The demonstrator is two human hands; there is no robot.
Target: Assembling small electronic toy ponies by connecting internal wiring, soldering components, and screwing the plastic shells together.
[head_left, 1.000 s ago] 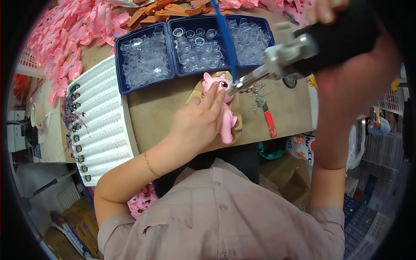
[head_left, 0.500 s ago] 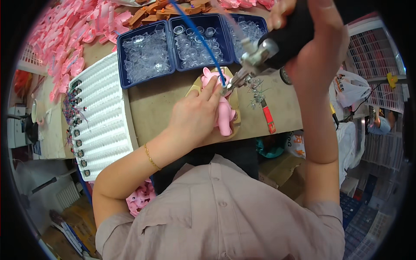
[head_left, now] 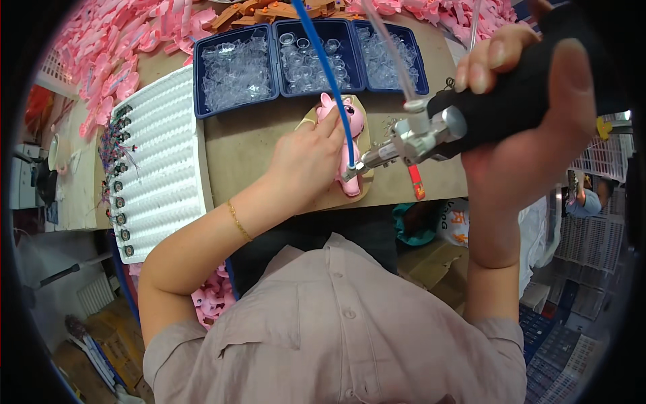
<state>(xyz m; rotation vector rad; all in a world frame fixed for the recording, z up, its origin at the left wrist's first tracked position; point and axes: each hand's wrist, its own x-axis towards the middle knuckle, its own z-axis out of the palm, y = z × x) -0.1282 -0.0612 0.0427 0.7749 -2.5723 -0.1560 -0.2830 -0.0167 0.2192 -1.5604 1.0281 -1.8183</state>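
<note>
Tool tip and blue tube now stand lower on the pink figure [head_left: 356, 126]: earlier the tip was at the cheek beside the eye, then just beneath the face, and now it is down by the leg. That probably means the point of work has passed from the head end to the lower body.

At the far left, the white ribbed tray [head_left: 165, 168] keeps its row of dark round parts [head_left: 120, 186] along one edge. Next comes the left hand [head_left: 301, 158], which stays laid over the figure, fingers outstretched across its upper body. Its thumb side is hidden, so whether that grip closes around the figure cannot be told; it seems to steady it.

The figure lies on a tan holder [head_left: 365, 143] near the front edge of the bench [head_left: 242, 141], its eye turned up and uncovered. Behind it stand the navy bins [head_left: 275, 67] of clear pieces.

To the right, the metal-nosed tool [head_left: 471, 124] slants down to the leg; the pictures do not settle whether its tip touches. A red-handled implement [head_left: 416, 183] lies below it. Farthest right, the right hand [head_left: 545, 141] has its grip wrapped firmly around the tool's black handle.
</note>
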